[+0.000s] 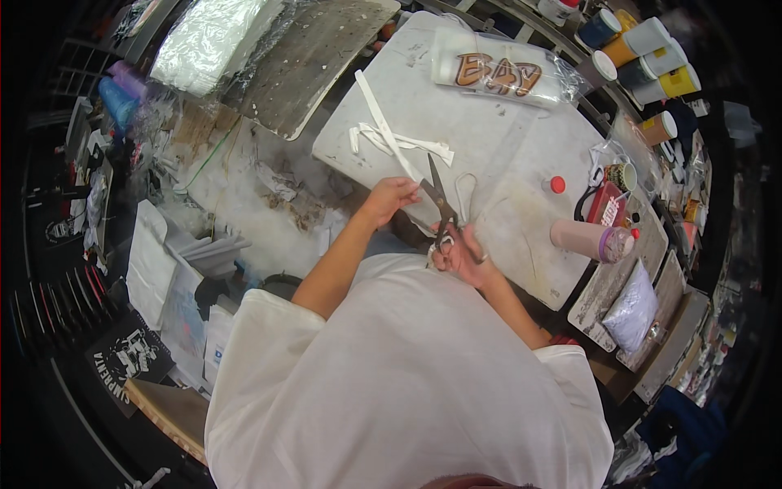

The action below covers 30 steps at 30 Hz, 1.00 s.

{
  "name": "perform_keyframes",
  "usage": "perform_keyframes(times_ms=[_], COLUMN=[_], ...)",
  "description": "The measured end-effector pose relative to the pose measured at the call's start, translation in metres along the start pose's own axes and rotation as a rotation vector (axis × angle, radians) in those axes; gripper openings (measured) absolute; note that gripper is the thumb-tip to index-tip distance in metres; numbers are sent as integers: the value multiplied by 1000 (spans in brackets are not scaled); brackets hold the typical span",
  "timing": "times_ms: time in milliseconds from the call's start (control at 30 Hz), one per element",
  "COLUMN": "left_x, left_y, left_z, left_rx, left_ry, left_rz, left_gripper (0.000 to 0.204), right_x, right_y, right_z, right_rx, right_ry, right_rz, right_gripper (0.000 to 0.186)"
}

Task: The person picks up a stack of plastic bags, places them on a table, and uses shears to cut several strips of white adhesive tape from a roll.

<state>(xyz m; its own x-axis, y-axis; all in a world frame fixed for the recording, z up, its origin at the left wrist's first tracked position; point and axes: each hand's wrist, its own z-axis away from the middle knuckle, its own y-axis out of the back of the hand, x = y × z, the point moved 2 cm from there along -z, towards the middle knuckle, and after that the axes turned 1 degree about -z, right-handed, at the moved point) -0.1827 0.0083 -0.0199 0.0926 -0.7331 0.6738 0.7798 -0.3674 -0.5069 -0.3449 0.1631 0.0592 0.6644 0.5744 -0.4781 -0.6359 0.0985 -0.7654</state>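
Head view: gripping dark scissors [443, 212] in the right hand [463, 254] at the tabletop's [525, 143] near edge; pinching the white strip [381, 116] in the left hand [390, 200], trailing toward the left edge; ideally keeping it taut, cutting clear of the pinch.

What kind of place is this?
Probably a messy workshop, maybe for printing or crafts. Colourful tubs that might hold paint or ink crowd one side, the white table is stained, and the right hand holds big scissors.

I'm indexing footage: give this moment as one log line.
left hand: pinching white strip; right hand: holding scissors, blades parted; table: other white strips
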Motion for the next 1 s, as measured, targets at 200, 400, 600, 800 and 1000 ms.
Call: perform_keyframes(times_ms=[200,400,600,800,1000], left_x=[0,14,-27,-28,-24], left_y=[12,-6,8,0,2], left_z=[5,9,-15,-7,-3], left_rx=[-45,120,87,74,33], left_ry=[83,281,80,46,0], left_rz=[-10,391,543,385,276], left_gripper=[18,27,14,11,9], right_x=[8,10,12,7,7], right_y=[3,8,10,7,5], right_z=[-4,-6,-9,-5,-8], right_rx=[42,56,79,97,129], right_ry=[3,-15,10,0,4], right_rz=[183,238,316,338,316], right_gripper=[69,69,68,68,67])
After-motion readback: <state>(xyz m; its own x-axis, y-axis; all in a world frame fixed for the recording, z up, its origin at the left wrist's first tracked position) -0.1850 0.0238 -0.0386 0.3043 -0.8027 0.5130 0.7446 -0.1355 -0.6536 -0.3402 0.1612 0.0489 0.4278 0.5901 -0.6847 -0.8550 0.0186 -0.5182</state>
